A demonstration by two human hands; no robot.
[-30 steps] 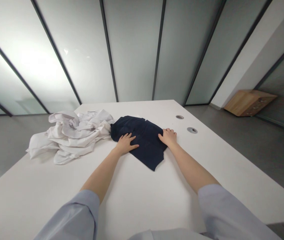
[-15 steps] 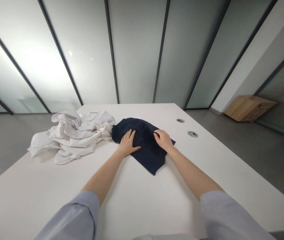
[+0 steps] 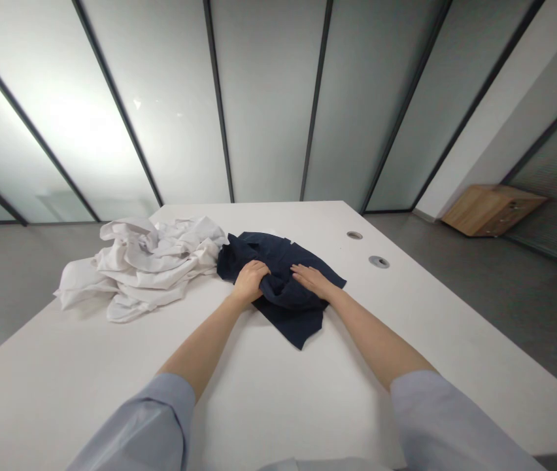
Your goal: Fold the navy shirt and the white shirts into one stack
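A dark navy piece of clothing (image 3: 298, 320) lies rumpled on the white table, its folds bunched up between my hands. My left hand (image 3: 250, 280) is closed on the cloth at its left part, fingers curled over a raised fold. On the right part, my right hand (image 3: 314, 280) rests with fingers stretched out flat over the fabric. One pointed corner of the cloth hangs toward me on the tabletop. What kind of garment it is cannot be made out. Just left of it, a heap of crumpled white clothes (image 3: 151, 268) touches or nearly touches its edge.
The white table (image 3: 259, 405) reaches away from me to a frosted glass partition (image 3: 269, 104). Two round cable grommets, a far one (image 3: 354, 235) and a near one (image 3: 379, 261), sit in its right side. A wooden cabinet (image 3: 491, 209) stands on the floor at right.
My left hand has gone from lying spread to gripping the navy cloth. My right hand's fingers have straightened out flat. The cloth between them has bunched into folds.
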